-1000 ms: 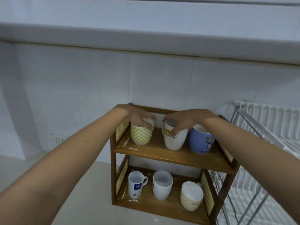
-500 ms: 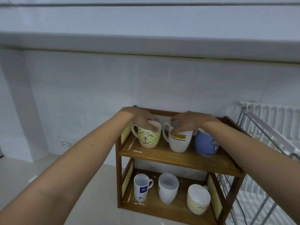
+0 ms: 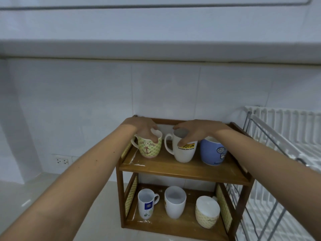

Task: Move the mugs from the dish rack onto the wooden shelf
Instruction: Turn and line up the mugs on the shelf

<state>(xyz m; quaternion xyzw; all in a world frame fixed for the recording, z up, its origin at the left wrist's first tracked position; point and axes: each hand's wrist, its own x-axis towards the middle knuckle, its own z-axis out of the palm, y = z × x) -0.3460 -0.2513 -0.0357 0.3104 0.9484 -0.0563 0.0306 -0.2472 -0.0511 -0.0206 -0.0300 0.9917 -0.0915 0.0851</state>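
A two-tier wooden shelf (image 3: 182,168) stands against the tiled wall. On its top tier my left hand (image 3: 144,127) grips the rim of a green-patterned anchor mug (image 3: 150,148), which rests upright on the wood. Beside it my right hand (image 3: 196,129) holds the rim of a white mug with a yellow label (image 3: 184,152), also standing on the tier. A blue mug (image 3: 212,152) sits at the right end. On the lower tier stand a small white mug (image 3: 146,206), a plain white mug (image 3: 174,204) and a patterned cream mug (image 3: 206,212).
The white wire dish rack (image 3: 284,145) stands right of the shelf, close to my right forearm. A wall socket (image 3: 62,160) is low on the left wall. An overhead ledge (image 3: 156,51) juts out above. Pale counter (image 3: 43,197) spreads to the left.
Both mugs have turned so that their handles and printed sides face me, and they now stand flat on the top tier. My hands stay on their rims.
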